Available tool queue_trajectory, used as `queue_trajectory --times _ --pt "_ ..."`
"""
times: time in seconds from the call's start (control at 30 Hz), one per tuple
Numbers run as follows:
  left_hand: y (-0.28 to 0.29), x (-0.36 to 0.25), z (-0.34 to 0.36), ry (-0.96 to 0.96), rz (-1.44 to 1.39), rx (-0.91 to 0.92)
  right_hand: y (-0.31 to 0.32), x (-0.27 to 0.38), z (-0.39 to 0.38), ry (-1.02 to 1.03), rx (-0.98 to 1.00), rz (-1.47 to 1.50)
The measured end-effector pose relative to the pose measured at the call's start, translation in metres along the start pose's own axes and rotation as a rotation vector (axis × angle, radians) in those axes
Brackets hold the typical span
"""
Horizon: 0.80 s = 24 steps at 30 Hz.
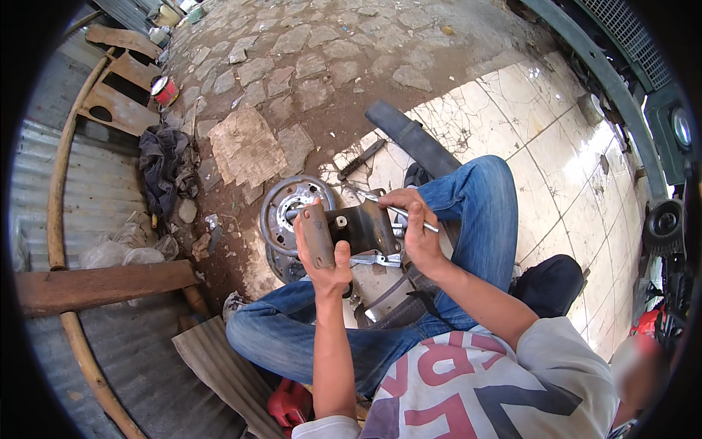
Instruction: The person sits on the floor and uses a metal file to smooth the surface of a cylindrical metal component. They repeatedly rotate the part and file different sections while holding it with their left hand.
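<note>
My left hand (324,257) is wrapped around the rusty brown cylinder (316,233) at one end of a dark metal bracket (363,225), holding it upright above my knees. My right hand (414,228) grips the bracket's other side together with a thin silvery rod-like tool (374,198) that lies across the bracket's top. I cannot tell what kind of tool it is. Both hands hold the part over my blue jeans (479,212). A silvery wrench (376,259) lies just below the bracket.
A round metal drum plate (287,212) lies on the ground behind the bracket. Beyond it are a wire brush (362,157) and a black rubber strip (413,139). Dark rags (164,164), a red can (164,89) and a wooden plank (102,285) are on the left. A green vehicle (621,80) stands at right.
</note>
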<state>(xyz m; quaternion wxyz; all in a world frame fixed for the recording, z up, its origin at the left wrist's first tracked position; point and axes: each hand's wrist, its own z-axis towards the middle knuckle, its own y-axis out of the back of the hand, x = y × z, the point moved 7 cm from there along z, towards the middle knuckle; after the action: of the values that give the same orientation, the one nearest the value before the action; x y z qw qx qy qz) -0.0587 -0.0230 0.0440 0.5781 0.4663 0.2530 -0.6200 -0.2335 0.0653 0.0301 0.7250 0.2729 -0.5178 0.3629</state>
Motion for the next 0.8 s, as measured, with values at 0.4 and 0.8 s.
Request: queue_trajectory --times 0.4,0.8 --pt "0.013 0.02 -0.011 0.125 -0.172 -0.013 -0.022 0.007 -0.011 0.016 -0.036 0.059" --pt "0.007 0.011 -0.016 0.089 -0.133 0.041 -0.004 0.038 -0.006 0.227 0.236 -0.287"
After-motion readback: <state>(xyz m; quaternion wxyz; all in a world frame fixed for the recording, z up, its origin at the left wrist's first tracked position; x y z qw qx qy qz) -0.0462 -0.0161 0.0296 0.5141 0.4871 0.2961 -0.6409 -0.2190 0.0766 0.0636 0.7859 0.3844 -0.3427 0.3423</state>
